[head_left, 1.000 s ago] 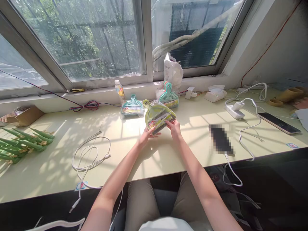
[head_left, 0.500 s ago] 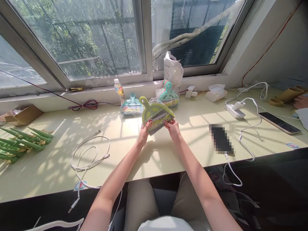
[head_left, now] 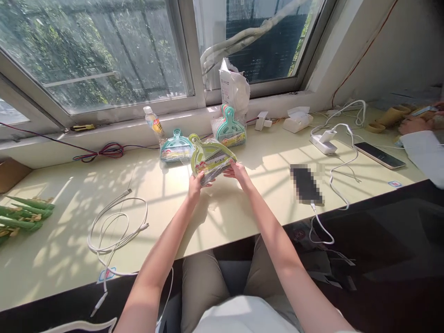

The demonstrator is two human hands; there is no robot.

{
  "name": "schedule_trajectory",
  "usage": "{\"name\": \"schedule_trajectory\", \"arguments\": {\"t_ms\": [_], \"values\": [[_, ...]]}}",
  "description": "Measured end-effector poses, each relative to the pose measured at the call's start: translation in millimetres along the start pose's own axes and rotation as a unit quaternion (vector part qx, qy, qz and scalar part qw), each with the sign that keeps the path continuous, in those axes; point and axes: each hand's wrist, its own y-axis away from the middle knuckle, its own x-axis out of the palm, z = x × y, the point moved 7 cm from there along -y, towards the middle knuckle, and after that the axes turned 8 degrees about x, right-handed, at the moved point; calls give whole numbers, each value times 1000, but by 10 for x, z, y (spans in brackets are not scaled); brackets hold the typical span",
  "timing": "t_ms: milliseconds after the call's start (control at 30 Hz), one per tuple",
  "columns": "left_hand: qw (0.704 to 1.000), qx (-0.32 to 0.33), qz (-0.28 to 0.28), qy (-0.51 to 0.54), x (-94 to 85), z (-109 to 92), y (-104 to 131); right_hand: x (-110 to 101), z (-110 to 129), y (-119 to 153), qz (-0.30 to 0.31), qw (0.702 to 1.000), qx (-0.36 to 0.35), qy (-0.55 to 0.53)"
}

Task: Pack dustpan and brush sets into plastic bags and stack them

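Observation:
Between my hands is a green dustpan and brush set [head_left: 209, 156] in clear wrapping, tilted, with a printed label across it. My left hand [head_left: 196, 184] grips its lower left edge, and my right hand [head_left: 239, 173] grips its lower right edge. Both hands are closed on it above the table. Behind it to the left lies a wrapped teal dustpan set [head_left: 176, 149]. Several more dustpan sets [head_left: 229, 128], teal and pink at the handles, stand together behind it to the right.
A drink bottle [head_left: 152, 121] stands by the window sill. A coiled white cable [head_left: 120, 240] lies on the table's left. To the right are a blurred dark phone [head_left: 307, 185], a power strip [head_left: 323, 144], another phone [head_left: 379, 155], a tissue pack [head_left: 297, 119] and another person's hand [head_left: 414, 127].
My view has swung to the right, so the table things sit further left. The green dustpan set stays in both hands, turned slightly. The other person's hand and sleeve show more.

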Motion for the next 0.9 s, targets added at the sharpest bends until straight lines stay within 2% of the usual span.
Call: {"name": "schedule_trajectory", "arguments": {"t_ms": [100, 200, 333, 433, 500, 533, 567, 633, 700, 733, 800, 900], "values": [[999, -29, -1, 12, -142, 25, -83, -57, -87, -25, -11, 991, 69, 110], [997, -67, -24, 41, -219, 98, -119, -100, -145, -12, 9, 981, 134, 142], [991, -103, -53, 72, -271, 168, -137, -88, -61, 84, 97, 981, 131, 106], [979, -150, -107, 84, -395, 185, -122, -75, 12, 199, 192, 962, 105, 163], [970, -179, -141, 86, -503, 160, -103, -65, 59, 264, 244, 943, 67, 217], [967, -191, -147, 82, -548, 139, -94, -77, 108, 268, 241, 941, 30, 236], [965, -204, -146, 76, -582, 120, -86, -99, 177, 255, 212, 944, -22, 251], [961, -233, -135, 63, -625, 102, -65, -150, 339, 228, 104, 941, -148, 287], [957, -255, -126, 59, -642, 109, -48, -133, 434, 240, 8, 904, -253, 344], [956, -260, -118, 61, -636, 118, -48, -88, 437, 244, -12, 881, -286, 378], [959, -260, -92, 66, -613, 135, -65, 11, 390, 234, -7, 846, -318, 427], [961, -262, -68, 59, -623, 159, -84, 75, 304, 201, 42, 833, -326, 445]]}}
